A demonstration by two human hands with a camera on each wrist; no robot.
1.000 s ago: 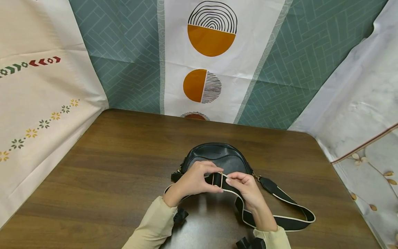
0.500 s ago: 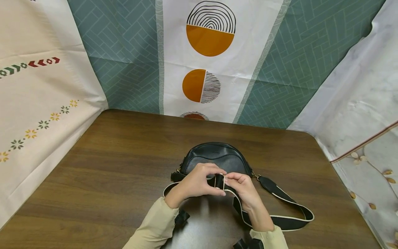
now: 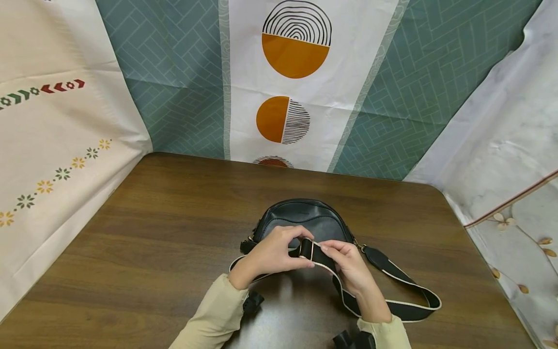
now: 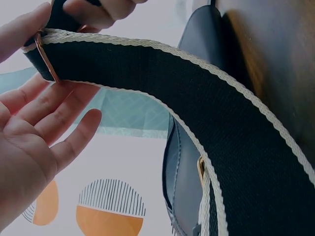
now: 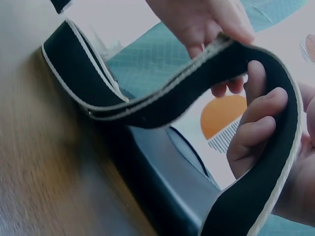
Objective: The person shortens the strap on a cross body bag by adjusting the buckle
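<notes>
A black crossbody bag (image 3: 301, 218) lies on the table just beyond both hands. Its wide black strap (image 4: 221, 113) has cream edges and is raised in front of the bag. My left hand (image 3: 272, 254) pinches the gold-coloured slider buckle (image 4: 47, 58) of the strap between thumb and fingers, gripping its two ends. Right beside the buckle, my right hand (image 3: 348, 266) grips the strap, thumb on the near side. In the right wrist view, the right fingers (image 5: 258, 123) curl against the strap's inner face. The bag's lower front is partly hidden behind the hands.
The brown wooden table (image 3: 131, 252) stretches away on both sides of the bag. A loop of strap lies to the right, clipped to the bag by a metal ring (image 3: 361, 247). Patterned cloths (image 3: 183, 97) hang behind and beside the table.
The hands drew closer together at the buckle, then parted slightly, with the right hand shifting a little to the right along with the strap. The bag stays in place.
</notes>
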